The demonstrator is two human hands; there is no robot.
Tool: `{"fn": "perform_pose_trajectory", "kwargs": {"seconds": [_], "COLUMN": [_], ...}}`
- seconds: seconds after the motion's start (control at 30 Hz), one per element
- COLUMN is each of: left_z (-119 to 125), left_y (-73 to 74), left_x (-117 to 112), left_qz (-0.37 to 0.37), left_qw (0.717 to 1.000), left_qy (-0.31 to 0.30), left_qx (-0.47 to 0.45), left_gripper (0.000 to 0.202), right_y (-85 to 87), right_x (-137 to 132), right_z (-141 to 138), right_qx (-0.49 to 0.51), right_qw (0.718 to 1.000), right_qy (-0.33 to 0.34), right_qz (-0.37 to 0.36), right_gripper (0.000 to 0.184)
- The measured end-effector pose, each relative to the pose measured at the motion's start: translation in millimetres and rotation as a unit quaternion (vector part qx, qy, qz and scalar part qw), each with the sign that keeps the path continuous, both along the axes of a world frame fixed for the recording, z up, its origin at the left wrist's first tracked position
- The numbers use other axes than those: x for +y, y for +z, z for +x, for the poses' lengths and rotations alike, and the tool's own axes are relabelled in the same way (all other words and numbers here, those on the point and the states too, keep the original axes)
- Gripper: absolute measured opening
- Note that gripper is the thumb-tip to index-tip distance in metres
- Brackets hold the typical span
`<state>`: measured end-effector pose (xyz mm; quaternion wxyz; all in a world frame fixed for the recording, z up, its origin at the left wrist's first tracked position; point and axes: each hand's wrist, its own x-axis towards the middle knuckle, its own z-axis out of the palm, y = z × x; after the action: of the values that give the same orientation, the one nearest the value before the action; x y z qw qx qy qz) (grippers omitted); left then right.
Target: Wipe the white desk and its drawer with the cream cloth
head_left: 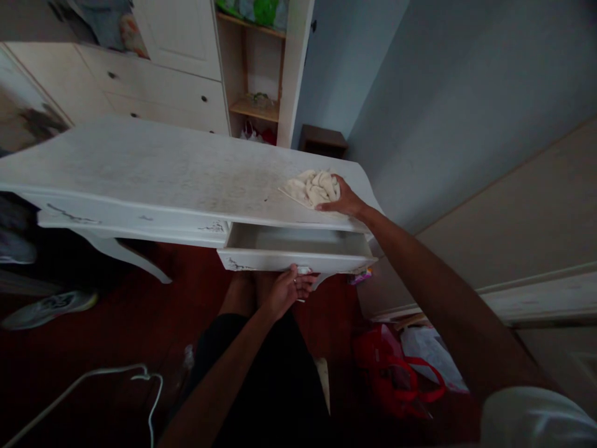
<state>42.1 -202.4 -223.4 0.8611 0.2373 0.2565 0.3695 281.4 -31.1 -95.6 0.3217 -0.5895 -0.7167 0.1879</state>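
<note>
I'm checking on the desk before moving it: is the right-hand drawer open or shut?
Open. The drawer is pulled out from the desk, its pale inside showing, with the left hand on its front edge.

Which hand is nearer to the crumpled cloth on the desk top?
Right. The right hand rests on the cloth at the desk's right end; the left hand is lower down, at the front of the open drawer.

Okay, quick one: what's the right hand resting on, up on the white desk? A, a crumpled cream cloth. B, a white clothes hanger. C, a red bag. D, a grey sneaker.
A: the right hand lies on a crumpled cream cloth on the white desk.
</note>
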Motion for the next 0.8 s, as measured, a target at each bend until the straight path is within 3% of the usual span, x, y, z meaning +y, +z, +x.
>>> {"fn": "perform_pose_trajectory", "kwargs": {"seconds": [0.2, 0.43, 0.57, 0.67, 0.73, 0.8], "left_z": [15, 28, 32, 30, 21, 4], "left_y": [11.3, 17.3, 15.8, 15.6, 20.9, 35.1], "left_x": [45, 85, 90, 87, 82, 77], "left_qz": [-0.037, -0.061, -0.061, -0.057, -0.024, 0.049], "left_qw": [0.998, 0.993, 0.993, 0.993, 0.991, 0.976], "left_qy": [0.043, 0.096, 0.101, 0.095, 0.065, 0.02], "left_qx": [0.011, 0.028, 0.029, 0.048, 0.117, 0.212], "left_gripper": [0.046, 0.047, 0.046, 0.049, 0.053, 0.051], "right_y": [-5.5, -2.6, 0.9, 2.4, 1.9, 0.5], "right_x": [0, -1, -7, -16, -23, -27], "right_z": [-1, 0, -7, -19, -27, -33], "right_qx": [-0.011, -0.033, -0.063, -0.088, -0.097, -0.094], "right_qw": [0.999, 0.999, 0.997, 0.99, 0.983, 0.977], "right_qy": [-0.022, 0.002, -0.042, -0.106, -0.139, -0.159], "right_qz": [0.021, 0.019, 0.016, 0.034, 0.069, 0.107], "right_gripper": [0.111, 0.111, 0.109, 0.092, 0.077, 0.068]}}
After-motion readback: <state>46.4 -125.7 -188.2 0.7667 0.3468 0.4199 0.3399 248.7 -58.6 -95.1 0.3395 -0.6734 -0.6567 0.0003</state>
